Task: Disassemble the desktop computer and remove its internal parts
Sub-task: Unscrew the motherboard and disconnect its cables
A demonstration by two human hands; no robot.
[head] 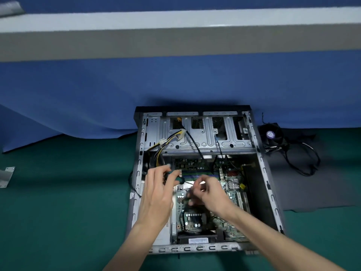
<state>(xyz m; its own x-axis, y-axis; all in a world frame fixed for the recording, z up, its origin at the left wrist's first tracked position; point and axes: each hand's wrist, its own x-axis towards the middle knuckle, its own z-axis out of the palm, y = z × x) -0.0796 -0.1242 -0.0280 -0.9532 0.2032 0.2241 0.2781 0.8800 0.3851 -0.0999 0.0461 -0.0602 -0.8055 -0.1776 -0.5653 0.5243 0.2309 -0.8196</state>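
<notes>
This looks to me like an electronics teardown bench, a workshop station rather than a home desk. I work on a green table covering (68, 192). Behind it a blue cloth (97, 94) hangs as a backdrop, sagging onto the surface below a grey-and-white ledge (175, 36). The desktop computer case (257, 192) lies on its side with the panel off, its motherboard (232, 184) and drive cage (195, 141) bare. Loose parts lie around it: a cooling fan (271, 134) with its cables on a dark mat (312, 192) to the right, and a metal bracket (6, 176) at the far left edge. My left hand (156, 200) grips a green-handled screwdriver (178, 178).
</notes>
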